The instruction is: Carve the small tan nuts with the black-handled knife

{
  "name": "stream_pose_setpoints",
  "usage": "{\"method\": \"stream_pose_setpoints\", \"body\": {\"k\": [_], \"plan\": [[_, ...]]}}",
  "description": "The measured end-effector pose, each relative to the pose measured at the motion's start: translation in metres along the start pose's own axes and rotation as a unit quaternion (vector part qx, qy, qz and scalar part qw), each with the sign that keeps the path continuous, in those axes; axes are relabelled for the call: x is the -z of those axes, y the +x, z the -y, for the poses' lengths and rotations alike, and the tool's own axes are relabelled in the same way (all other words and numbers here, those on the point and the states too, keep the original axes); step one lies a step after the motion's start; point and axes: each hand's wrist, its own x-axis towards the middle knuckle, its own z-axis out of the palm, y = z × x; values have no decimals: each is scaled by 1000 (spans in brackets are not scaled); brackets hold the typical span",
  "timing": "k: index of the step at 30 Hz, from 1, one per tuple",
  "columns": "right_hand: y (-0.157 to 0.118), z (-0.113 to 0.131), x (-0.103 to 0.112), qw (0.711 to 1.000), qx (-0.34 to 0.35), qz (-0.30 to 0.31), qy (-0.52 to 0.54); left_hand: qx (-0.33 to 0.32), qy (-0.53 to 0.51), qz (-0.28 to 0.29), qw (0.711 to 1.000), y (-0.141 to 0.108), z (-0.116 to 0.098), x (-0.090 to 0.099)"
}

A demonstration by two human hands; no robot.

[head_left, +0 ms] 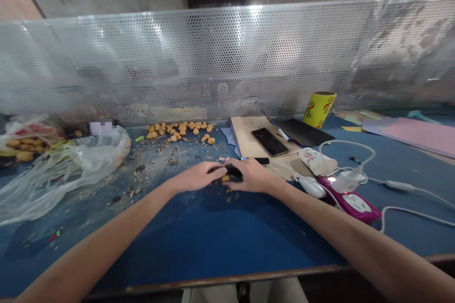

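Note:
Both of my hands meet over the middle of the blue table. My left hand is closed, its thumb and fingers reaching toward the right hand; a dark shape shows under its fingers, too hidden to name. My right hand curls around a small black object whose kind I cannot make out. Between the fingertips sits a small round tan fruit, like a longan; which hand grips it is unclear. Behind the hands lies a loose group of similar fruits. Peel bits and dark crumbs litter the table around the left hand.
Clear plastic bags with more fruits are at left. At right lie cardboard, a black phone, a yellow roll, a magenta power strip, white cables and coloured paper. A perforated metal screen stands behind.

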Motion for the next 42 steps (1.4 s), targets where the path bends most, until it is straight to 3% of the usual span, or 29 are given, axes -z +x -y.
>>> {"method": "stream_pose_setpoints", "body": {"k": [7, 14, 16, 22, 25, 32, 42], "plan": [[1, 0, -1, 1000, 8, -11, 24, -57, -127, -8, 990, 3, 25, -17], [-2, -3, 3, 999, -5, 9, 52, -33, -169, -54, 984, 7, 35, -27], [-4, -5, 6, 997, -3, 25, 75, -31, -144, -80, 986, 5, 34, -29], [-4, -11, 14, 991, -8, 72, 111, -56, 56, -166, 983, 2, 30, -29], [0, -11, 11, 990, 3, 79, 115, -58, 57, -153, 985, 3, 31, -29], [5, -10, -5, 983, -32, 21, 178, -65, 61, -142, 986, 6, 32, -26], [5, -9, -12, 986, -41, -2, 164, -36, 8, -147, 988, 4, 32, -29]]}}
